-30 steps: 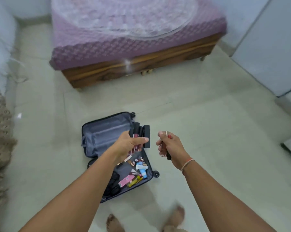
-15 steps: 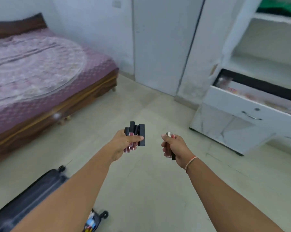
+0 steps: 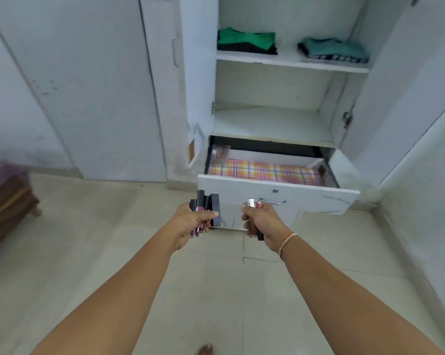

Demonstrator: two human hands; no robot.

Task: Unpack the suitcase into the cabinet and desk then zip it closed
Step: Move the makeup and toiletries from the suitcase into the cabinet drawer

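The left hand grips a fistful of black-capped lip gloss tubes, and the right hand is curled round a few more tubes. Both are held out before the cabinet, near its pulled-out drawer with a checked lining. Folded clothes lie on the top shelf.

No readable text, white marks on teal folded clothes (too blurred), no labels legible

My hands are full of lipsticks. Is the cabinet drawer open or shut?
Open. The drawer is pulled out from the cabinet, and its checked liner shows from above.
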